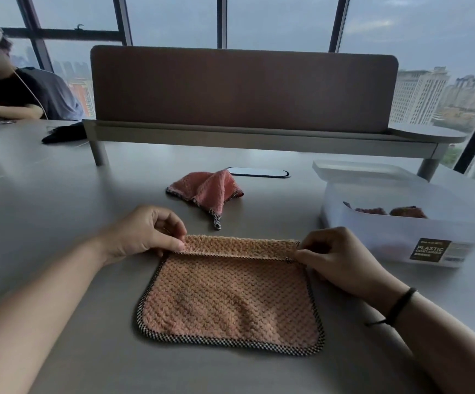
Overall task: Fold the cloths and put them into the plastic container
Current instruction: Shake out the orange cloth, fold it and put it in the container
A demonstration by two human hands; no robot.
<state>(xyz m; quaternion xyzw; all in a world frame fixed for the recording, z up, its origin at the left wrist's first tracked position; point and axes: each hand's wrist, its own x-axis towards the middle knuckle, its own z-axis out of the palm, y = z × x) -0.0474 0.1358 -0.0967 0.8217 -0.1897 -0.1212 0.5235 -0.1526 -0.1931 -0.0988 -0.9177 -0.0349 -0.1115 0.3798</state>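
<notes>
An orange-pink waffle cloth (227,302) with a checked black-and-white border lies flat on the grey table in front of me. Its far edge is turned over toward me in a narrow strip. My left hand (145,234) pinches the far left corner of that strip, and my right hand (341,257) pinches the far right corner. A second pink cloth (206,191) lies crumpled farther back at the centre. The translucent plastic container (395,231) stands at the right, with folded dark-pink cloths (386,211) partly visible inside.
The container's lid (358,169) lies behind it. A brown desk divider (242,89) on a raised shelf spans the back. A flat oval cable cover (259,172) sits under it. Another person (17,89) sits at the far left near a black item (65,133).
</notes>
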